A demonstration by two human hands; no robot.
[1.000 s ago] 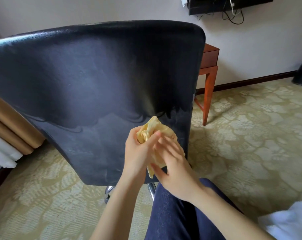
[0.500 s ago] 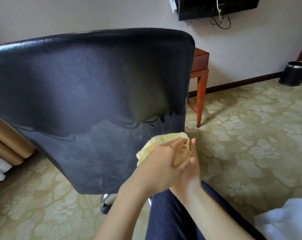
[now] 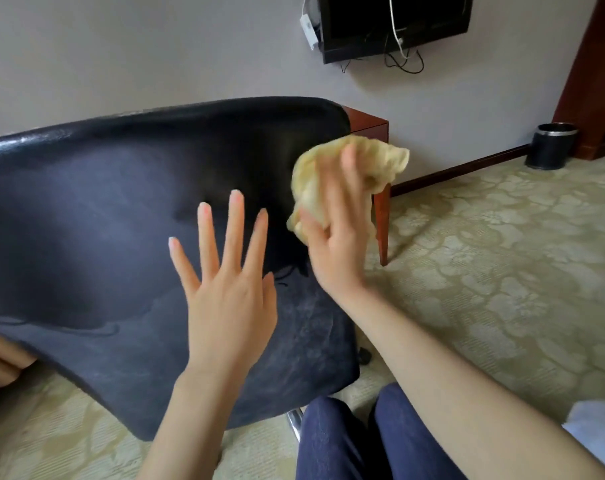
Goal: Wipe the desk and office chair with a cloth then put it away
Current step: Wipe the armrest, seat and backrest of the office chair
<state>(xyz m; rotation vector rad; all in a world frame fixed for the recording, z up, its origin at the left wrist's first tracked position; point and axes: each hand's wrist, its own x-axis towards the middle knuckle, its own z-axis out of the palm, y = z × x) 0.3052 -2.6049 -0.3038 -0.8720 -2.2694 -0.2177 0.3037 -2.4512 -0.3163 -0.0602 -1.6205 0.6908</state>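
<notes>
The black office chair fills the left and middle of the view, its backrest turned towards me. My right hand is raised by the backrest's upper right edge and grips a crumpled yellow cloth, which bulges above the fingers. My left hand is spread flat in front of the backrest's middle, fingers straight and apart, holding nothing. Whether it touches the chair I cannot tell. A corner and one leg of the reddish wooden desk show behind the chair.
A dark wall-mounted screen with dangling cables hangs above the desk. A black waste bin stands by the far wall on the patterned carpet. My knees in blue trousers are at the bottom. White fabric lies at the lower right.
Both hands held the cloth together low by the chair. Now the right hand alone has lifted it to the backrest's upper right, and the left hand has let go and spread open.
</notes>
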